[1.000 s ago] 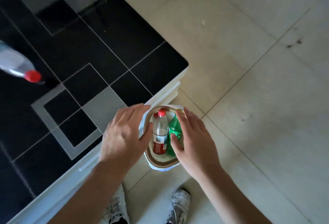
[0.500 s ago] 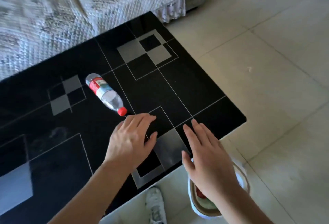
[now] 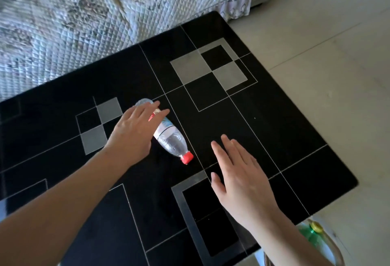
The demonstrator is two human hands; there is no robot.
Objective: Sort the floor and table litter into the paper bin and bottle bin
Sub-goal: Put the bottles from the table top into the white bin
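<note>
since before, left hand (image 3: 135, 132) reached over the clear red-capped water bottle (image 3: 168, 136) mid-table, fingers straight; right hand (image 3: 238, 177) hovers flat; bottle bin (image 3: 335, 251) holds a green bottle (image 3: 312, 234).

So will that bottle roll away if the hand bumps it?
Probably. The bottle is round and lies on its side on the smooth, shiny table. It looks empty, so likely light and squashy under the left hand.

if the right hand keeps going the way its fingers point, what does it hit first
Probably nothing soon: the right hand points up and slightly left over the bare black table. The clear bottle lies off to its left, outside that line. Height above the glass is unclear.
</note>
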